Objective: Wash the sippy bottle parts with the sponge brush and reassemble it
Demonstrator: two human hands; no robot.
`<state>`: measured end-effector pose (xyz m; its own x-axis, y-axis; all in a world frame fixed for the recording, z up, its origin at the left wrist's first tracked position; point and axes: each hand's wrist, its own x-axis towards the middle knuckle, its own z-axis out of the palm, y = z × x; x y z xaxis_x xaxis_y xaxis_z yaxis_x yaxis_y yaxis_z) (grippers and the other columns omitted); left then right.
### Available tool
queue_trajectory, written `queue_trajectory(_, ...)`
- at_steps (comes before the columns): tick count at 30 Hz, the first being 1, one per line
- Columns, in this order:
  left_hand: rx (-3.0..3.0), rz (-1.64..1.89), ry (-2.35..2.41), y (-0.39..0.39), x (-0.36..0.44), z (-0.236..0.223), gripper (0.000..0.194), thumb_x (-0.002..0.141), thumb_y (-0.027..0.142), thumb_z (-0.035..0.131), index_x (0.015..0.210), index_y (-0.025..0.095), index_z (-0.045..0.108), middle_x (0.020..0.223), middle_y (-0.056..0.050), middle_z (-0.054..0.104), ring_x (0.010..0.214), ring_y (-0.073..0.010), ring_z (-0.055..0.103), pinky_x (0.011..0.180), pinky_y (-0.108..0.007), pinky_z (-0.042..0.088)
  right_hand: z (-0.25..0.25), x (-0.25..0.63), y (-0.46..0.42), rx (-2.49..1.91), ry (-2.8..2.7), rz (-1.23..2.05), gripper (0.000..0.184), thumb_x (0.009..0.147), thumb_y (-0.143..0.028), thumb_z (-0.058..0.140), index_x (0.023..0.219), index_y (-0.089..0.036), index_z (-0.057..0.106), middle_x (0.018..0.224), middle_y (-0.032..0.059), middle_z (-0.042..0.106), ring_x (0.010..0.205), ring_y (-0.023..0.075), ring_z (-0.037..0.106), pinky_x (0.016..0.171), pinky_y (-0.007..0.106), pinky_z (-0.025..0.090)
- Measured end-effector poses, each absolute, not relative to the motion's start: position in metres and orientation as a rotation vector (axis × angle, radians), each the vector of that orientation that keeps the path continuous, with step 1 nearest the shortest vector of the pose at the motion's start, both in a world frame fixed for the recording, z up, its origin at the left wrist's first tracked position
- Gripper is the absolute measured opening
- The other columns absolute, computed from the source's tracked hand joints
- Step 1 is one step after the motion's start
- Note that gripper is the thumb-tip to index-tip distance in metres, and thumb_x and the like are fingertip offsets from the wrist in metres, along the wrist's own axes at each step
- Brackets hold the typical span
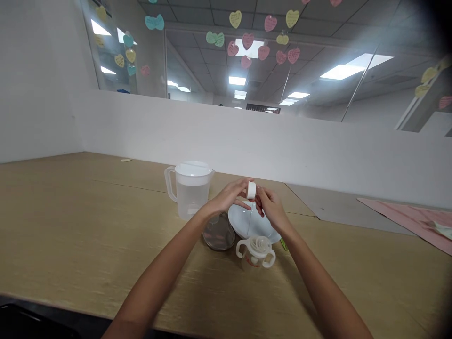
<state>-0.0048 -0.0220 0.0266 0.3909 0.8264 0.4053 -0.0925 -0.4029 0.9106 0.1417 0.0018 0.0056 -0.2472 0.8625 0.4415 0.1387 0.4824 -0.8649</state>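
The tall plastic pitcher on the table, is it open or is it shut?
Shut, as far as the picture shows: the white lid sits across the top of the pitcher.

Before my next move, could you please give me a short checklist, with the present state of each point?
1. White round piece raised at the fingers of the left hand: ok.
2. Right hand firmly gripping that piece too: cannot tell; its fingers are beside it.
3. Pitcher upright, with its lid on: ok.
4. Two-handled cup upright: ok.
5. Free space between cup and white bowl: cannot tell; the cup overlaps the bowl in this view.
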Motion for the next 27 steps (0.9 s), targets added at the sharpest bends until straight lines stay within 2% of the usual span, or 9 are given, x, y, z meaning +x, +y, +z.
queue_trajectory(3,1.794,1.229,0.704,-0.033,-0.004,0.032,0.038,0.076,0.042,0.054,0.102,0.014,0.051,0.081,-0.003,0.057,0.060,-0.0065,0.052,0.054,-0.018,0.045,0.012,0.140,-0.007,-0.845,-1.658,0.879,0.044,0.076,-0.059,0.041,0.057,-0.020,0.036,0.044,-0.0074,0.026,0.036,0.0046,0.025,0.034,0.019,0.019)
queue_trajectory(6,1.849,1.215,0.697,-0.039,-0.008,0.039,0.031,0.073,0.042,0.056,0.082,0.012,0.053,0.061,0.003,0.051,0.043,-0.0032,0.044,0.042,-0.016,0.038,0.020,0.137,-0.022,-0.667,-1.596,1.119,0.044,0.074,-0.057,0.047,0.056,-0.020,0.030,0.047,-0.0095,0.018,0.037,0.0029,0.015,0.034,0.019,0.013)
queue_trajectory(8,1.825,1.201,0.645,-0.039,-0.012,0.041,0.031,0.072,0.042,0.057,0.074,0.012,0.052,0.056,0.005,0.049,0.039,-0.0030,0.041,0.038,-0.016,0.035,0.024,0.136,-0.032,-0.609,-1.610,1.129,0.045,0.075,-0.054,0.048,0.054,-0.020,0.028,0.048,-0.0090,0.018,0.038,0.0029,0.015,0.036,0.019,0.013)
queue_trajectory(16,1.638,1.150,0.470,-0.020,-0.017,0.033,0.034,0.067,0.045,0.058,0.066,0.011,0.051,0.048,0.005,0.044,0.035,-0.0038,0.039,0.035,-0.018,0.034,0.030,0.138,-0.053,-0.818,-1.814,0.620,0.041,0.082,-0.047,0.040,0.053,-0.018,0.035,0.048,-0.0053,0.025,0.044,0.0059,0.025,0.042,0.022,0.018)
queue_trajectory(18,1.629,1.120,0.446,-0.018,-0.015,0.032,0.033,0.068,0.044,0.058,0.068,0.011,0.053,0.052,0.004,0.046,0.037,-0.0038,0.039,0.038,-0.019,0.038,0.035,0.141,-0.054,-0.865,-1.862,0.487,0.041,0.082,-0.046,0.039,0.052,-0.018,0.035,0.048,-0.0051,0.025,0.045,0.0059,0.025,0.043,0.022,0.018)
queue_trajectory(20,1.619,1.140,0.451,-0.018,-0.009,0.028,0.032,0.069,0.042,0.058,0.079,0.011,0.056,0.061,0.002,0.051,0.044,-0.0054,0.045,0.044,-0.021,0.043,0.041,0.148,-0.054,-0.931,-1.931,0.362,0.042,0.081,-0.045,0.040,0.050,-0.017,0.035,0.048,-0.0049,0.027,0.045,0.0061,0.026,0.044,0.022,0.019)
queue_trajectory(23,1.643,1.310,0.500,-0.023,0.002,0.010,0.040,0.072,0.038,0.058,0.106,0.017,0.052,0.091,-0.004,0.058,0.074,-0.0135,0.056,0.066,-0.028,0.049,0.052,0.166,-0.050,-1.069,-2.070,0.287,0.040,0.081,-0.045,0.040,0.052,-0.017,0.041,0.048,-0.0043,0.035,0.046,0.0072,0.032,0.045,0.022,0.023)
queue_trajectory(25,1.728,1.409,0.574,-0.032,0.006,-0.011,0.047,0.077,0.038,0.052,0.120,0.020,0.043,0.109,-0.007,0.054,0.097,-0.0188,0.053,0.083,-0.034,0.044,0.058,0.180,-0.049,-1.141,-2.106,0.208,0.036,0.078,-0.045,0.043,0.055,-0.017,0.045,0.051,-0.0034,0.042,0.047,0.0081,0.036,0.046,0.022,0.025)
queue_trajectory(27,1.924,1.404,0.701,-0.044,0.008,-0.035,0.056,0.076,0.038,0.054,0.126,0.021,0.037,0.118,-0.009,0.050,0.105,-0.0221,0.048,0.093,-0.039,0.037,0.064,0.192,-0.049,-1.178,-2.121,0.129,0.029,0.075,-0.042,0.047,0.059,-0.018,0.049,0.058,-0.0019,0.048,0.050,0.0089,0.039,0.048,0.022,0.029)
